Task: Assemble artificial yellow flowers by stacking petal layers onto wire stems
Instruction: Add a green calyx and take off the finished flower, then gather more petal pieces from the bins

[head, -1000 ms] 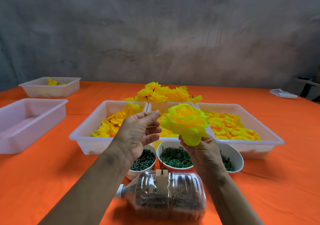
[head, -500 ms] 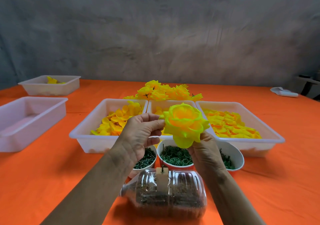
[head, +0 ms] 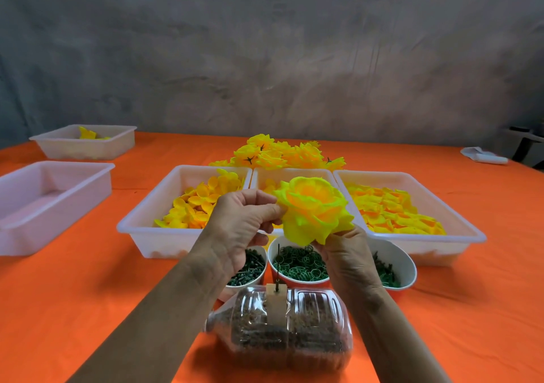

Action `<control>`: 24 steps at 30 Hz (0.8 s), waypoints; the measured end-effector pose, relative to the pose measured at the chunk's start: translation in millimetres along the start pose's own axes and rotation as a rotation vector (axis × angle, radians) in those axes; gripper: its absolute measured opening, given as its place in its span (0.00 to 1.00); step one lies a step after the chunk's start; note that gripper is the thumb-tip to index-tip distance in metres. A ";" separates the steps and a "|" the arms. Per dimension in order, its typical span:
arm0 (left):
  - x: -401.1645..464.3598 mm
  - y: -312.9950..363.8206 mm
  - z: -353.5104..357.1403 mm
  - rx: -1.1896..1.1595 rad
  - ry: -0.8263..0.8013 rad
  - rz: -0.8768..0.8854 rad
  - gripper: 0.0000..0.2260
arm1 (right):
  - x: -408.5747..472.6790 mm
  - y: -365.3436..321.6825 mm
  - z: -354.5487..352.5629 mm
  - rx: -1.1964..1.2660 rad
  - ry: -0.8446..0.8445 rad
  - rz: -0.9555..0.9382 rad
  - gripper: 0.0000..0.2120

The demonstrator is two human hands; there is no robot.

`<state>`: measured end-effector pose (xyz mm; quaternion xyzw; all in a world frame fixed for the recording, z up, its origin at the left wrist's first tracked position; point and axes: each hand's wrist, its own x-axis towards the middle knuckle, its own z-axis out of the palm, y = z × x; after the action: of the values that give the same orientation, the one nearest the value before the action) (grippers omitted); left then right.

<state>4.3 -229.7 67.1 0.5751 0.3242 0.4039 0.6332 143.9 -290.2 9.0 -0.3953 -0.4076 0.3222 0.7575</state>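
Both hands are up over the counter (head: 88, 309), sharing one yellow flower (head: 315, 209). The left hand (head: 238, 229) pinches the flower's left petal edge between thumb and fingers, a narrow grip closed on the petals. The right hand (head: 350, 259) holds the flower from below, fingers curled round its base. The flower sits in the air above three bowls of green parts (head: 297, 265), its open face turned up and toward the camera. Behind it, three white trays (head: 141, 220) hold loose yellow petals, and finished flowers (head: 279, 153) are piled at the far side. A clear bottle (head: 282, 326) lies on its side nearest the camera.
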 end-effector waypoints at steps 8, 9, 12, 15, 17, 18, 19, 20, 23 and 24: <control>2.7 -0.3 0.6 0.014 -0.021 0.040 0.05 | -0.3 0.8 -1.1 -0.037 -0.018 -0.006 0.10; 3.4 0.3 1.2 -0.019 -0.011 0.048 0.04 | -0.3 1.0 -0.9 -0.036 -0.021 0.001 0.11; 5.1 -1.3 2.2 -0.111 0.030 0.052 0.04 | 0.6 1.7 0.6 0.018 0.043 0.080 0.11; 7.7 -5.8 1.9 -0.036 0.046 0.031 0.04 | 4.0 5.4 -1.6 0.104 0.136 0.148 0.12; 8.6 -6.8 2.7 0.014 -0.011 -0.007 0.02 | 6.1 6.5 -2.8 0.120 0.160 0.150 0.15; 8.2 -6.1 3.8 0.026 -0.056 -0.036 0.02 | 6.0 6.0 -1.9 0.115 0.161 0.145 0.14; 7.8 -4.9 5.0 0.028 -0.096 -0.062 0.02 | 6.2 6.0 -1.7 0.101 0.154 0.137 0.11; 7.6 -4.0 5.9 0.015 -0.115 -0.078 0.03 | 5.4 4.5 -0.4 0.078 0.145 0.125 0.09; 10.0 -2.4 5.4 -0.028 -0.022 -0.042 0.07 | 4.2 5.1 -1.5 0.006 0.095 0.057 0.10; 11.4 -2.8 4.2 0.005 0.027 0.004 0.09 | 3.4 4.4 -1.2 -0.011 0.084 0.034 0.10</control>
<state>13.7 -221.5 65.5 0.5717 0.3328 0.4120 0.6266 145.8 -285.7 6.0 -0.4195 -0.3705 0.3157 0.7662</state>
